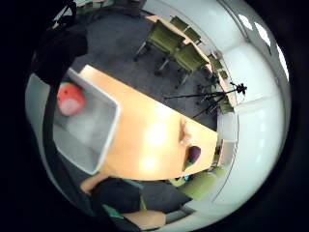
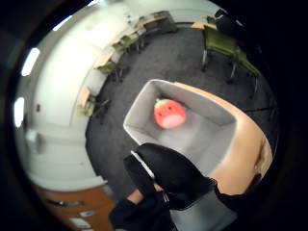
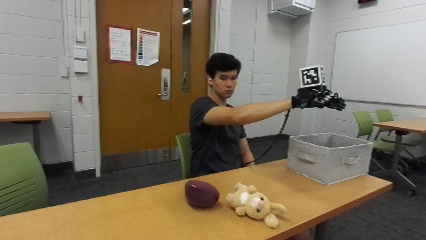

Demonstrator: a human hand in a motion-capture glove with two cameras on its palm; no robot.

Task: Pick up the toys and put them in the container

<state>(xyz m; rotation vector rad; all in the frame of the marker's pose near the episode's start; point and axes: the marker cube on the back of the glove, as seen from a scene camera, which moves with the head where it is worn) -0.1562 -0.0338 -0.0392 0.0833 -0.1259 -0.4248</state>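
hand: the gloved hand [image 3: 319, 98] is raised high above the bin [image 3: 329, 157] on an outstretched arm, fingers spread wide and holding nothing.
bin: a grey fabric box with handles, standing at the far end of the table [image 3: 133, 212], near its end edge.
red toy: a round red and pink plush [image 2: 169, 114] lies inside the bin on its floor, close to one end wall; the little finger side palm view shows it [image 1: 70, 98] there too.
purple toy: a dark purple egg-shaped plush [image 3: 201, 193] sits on the table toward its front edge, well apart from the bin.
bunny: a tan plush bunny [image 3: 255, 203] lies on its side just beside the purple toy, on the bin's side of it, near the front edge.
other hand: the bare hand is not clearly visible; it seems to be down behind the table.
done: one toy is in the bin, judging by what lies there.
left: two toys are on the table, so by my reckoning the task is about a third done.
next: the empty hand would need to come down and back along the table to the bunny or the purple toy.
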